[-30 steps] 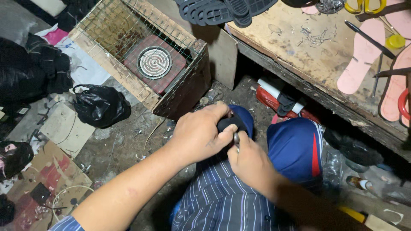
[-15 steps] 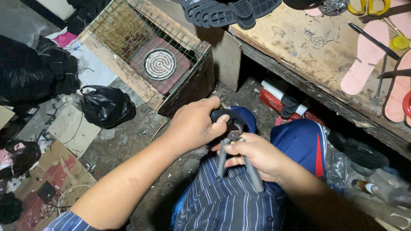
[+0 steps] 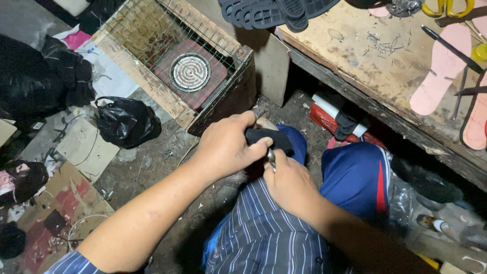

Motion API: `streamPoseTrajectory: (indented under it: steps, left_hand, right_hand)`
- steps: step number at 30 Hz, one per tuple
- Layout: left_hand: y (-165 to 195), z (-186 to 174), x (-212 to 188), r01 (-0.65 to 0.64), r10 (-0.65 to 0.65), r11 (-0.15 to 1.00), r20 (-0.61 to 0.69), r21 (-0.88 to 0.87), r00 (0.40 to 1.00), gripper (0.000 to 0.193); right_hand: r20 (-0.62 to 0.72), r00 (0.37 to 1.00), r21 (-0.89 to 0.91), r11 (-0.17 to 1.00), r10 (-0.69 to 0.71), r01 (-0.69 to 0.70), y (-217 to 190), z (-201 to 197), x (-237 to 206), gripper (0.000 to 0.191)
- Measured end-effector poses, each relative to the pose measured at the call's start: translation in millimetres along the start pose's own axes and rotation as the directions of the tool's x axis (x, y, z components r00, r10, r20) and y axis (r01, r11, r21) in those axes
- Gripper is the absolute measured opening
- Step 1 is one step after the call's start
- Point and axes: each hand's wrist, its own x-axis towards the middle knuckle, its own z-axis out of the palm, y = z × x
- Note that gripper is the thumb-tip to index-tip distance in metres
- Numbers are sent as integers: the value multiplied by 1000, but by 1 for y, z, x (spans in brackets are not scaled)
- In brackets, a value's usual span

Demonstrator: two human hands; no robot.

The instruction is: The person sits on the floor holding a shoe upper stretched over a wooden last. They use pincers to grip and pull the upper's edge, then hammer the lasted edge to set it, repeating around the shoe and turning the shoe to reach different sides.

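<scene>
Looking down from my head, my left hand (image 3: 225, 147) is curled tight around a small black piece of rubbery sole material (image 3: 266, 138), thumb pressed along its near edge, holding it over my knee at the middle of the scene. My right hand (image 3: 289, 182) sits just near of it, fingers closed round a thin metal tool (image 3: 272, 158) whose shiny tip pokes up against the black piece; how much of the tool lies inside my fist I cannot tell. Both hands rest above my blue trousers with a red stripe (image 3: 357, 177) and my striped blue shirt (image 3: 269, 238).

To the far left stands a rough wooden box covered with wire mesh (image 3: 152, 45), with a round coiled metal heating plate (image 3: 190, 72) set in a red base inside. Left of that lies a crumpled black plastic bag (image 3: 127, 121) on the dirty floor. At the far right runs a scarred wooden workbench (image 3: 375, 56) bearing flat pink sandal insoles (image 3: 440, 68) and ridged black rubber soles (image 3: 279, 11).
</scene>
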Motion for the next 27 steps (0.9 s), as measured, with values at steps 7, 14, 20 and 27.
streamPoseTrajectory:
  steps: [7,14,20,27]
  left_hand:
    - [-11,-7,-5,90,-81,989,81,-118,993,35]
    - [-2,-8,-15,23,-13,990,74,-136,997,31]
    - [1,-4,-21,-47,49,996,25,-75,998,34]
    - [-7,-1,-16,79,-81,994,34,76,996,58]
  right_hand:
    - [497,867,731,528,22,-432,-7,-14,0,36]
    - [714,700,700,28,-21,-714,-15,-51,10,27]
    - [696,708,700,105,123,-706,-24,-30,-9,17]
    - [326,938,620,723,116,-305,-29,22,2,19]
